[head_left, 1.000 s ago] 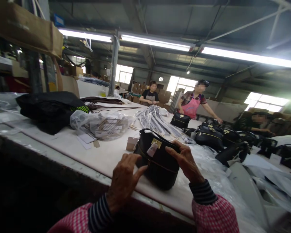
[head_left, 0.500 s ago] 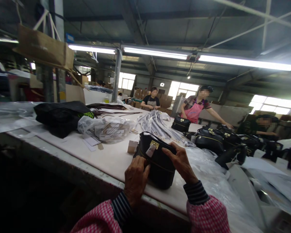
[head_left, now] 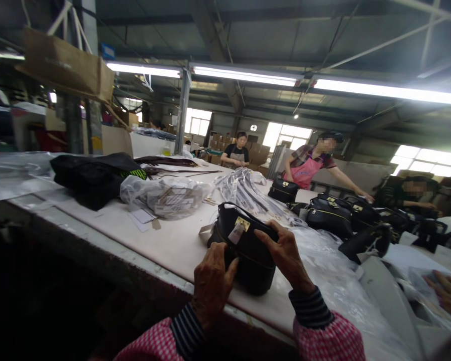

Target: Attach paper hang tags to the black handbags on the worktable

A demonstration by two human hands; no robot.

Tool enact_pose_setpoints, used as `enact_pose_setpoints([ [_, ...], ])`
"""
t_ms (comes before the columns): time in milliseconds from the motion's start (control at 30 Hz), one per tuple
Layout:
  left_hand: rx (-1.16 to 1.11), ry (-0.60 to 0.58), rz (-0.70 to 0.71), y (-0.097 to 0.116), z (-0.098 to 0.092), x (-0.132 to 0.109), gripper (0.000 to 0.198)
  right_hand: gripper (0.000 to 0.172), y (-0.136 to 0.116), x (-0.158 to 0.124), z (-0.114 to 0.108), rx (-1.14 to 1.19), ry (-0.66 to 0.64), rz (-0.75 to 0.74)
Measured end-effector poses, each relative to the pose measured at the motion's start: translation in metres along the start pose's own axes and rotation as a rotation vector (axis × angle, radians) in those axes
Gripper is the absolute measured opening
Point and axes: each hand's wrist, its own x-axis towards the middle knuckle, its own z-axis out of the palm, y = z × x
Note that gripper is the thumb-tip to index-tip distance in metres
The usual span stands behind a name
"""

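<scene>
A small black handbag (head_left: 254,268) with a gold clasp plate and a gold zip line stands tilted near the table's front edge. My right hand (head_left: 287,255) grips its upper right side, thumb on the front and fingers over the top. Curled fingers of my left hand (head_left: 212,278) press against the lower left of the bag, their tips partly hidden. Over the clasp lies a whitish protective piece (head_left: 235,233). A beige tag (head_left: 206,234) sticks out at the bag's left side.
Clear-wrapped straps (head_left: 244,193) and a plastic bag of tags (head_left: 176,198) lie beyond. A black cloth bag (head_left: 93,175) is at left. More black handbags (head_left: 328,215) line the right, near a person in a pink apron (head_left: 306,173). Another person's hand (head_left: 449,293) rests on plastic.
The handbag has turned slightly in my hands, and my left thumb has shifted a little away from it. Another person's hand has come in at the right edge. The view has moved slightly.
</scene>
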Motion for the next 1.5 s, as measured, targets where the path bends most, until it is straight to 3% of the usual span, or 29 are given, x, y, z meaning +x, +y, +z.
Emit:
enact_pose_setpoints([
  [133,0.007,-0.041,0.011,-0.001,0.003,0.001,0.003,0.024,-0.003,-0.001,0.000,-0.010,-0.003,-0.005],
  [233,-0.030,-0.066,0.013,0.002,0.001,0.001,0.012,0.025,-0.005,-0.002,0.001,-0.018,0.000,0.005],
  [333,-0.121,-0.069,-0.142,0.008,-0.001,0.000,0.003,0.026,-0.006,-0.004,0.002,-0.042,-0.004,-0.003],
  [400,-0.157,-0.087,-0.250,0.011,-0.001,0.000,0.009,0.026,-0.006,-0.005,0.002,-0.073,-0.007,-0.020],
  [467,-0.156,-0.106,-0.275,0.011,0.000,0.001,0.008,0.025,-0.004,-0.005,0.002,-0.107,0.002,-0.040],
  [667,-0.016,-0.125,-0.167,0.008,-0.002,0.004,0.013,0.023,-0.003,-0.005,0.003,-0.107,0.017,-0.030],
  [867,0.134,-0.027,0.013,-0.006,-0.005,0.004,0.019,0.021,-0.005,-0.007,0.005,-0.199,0.066,-0.091],
  [1000,-0.042,-0.153,-0.106,-0.016,-0.008,0.010,0.020,0.019,-0.006,-0.010,0.005,-0.243,0.082,-0.096],
  [1133,-0.264,-0.258,-0.231,-0.013,-0.020,0.018,0.017,0.023,-0.008,-0.013,0.004,-0.294,0.090,-0.074],
  [1300,-0.250,-0.272,-0.129,-0.012,-0.030,0.024,0.020,0.025,-0.006,-0.011,0.001,-0.268,0.010,0.007],
  [1500,-0.142,-0.300,-0.032,-0.028,-0.029,0.036,0.020,0.025,0.005,-0.003,-0.003,0.000,-0.092,0.074],
])
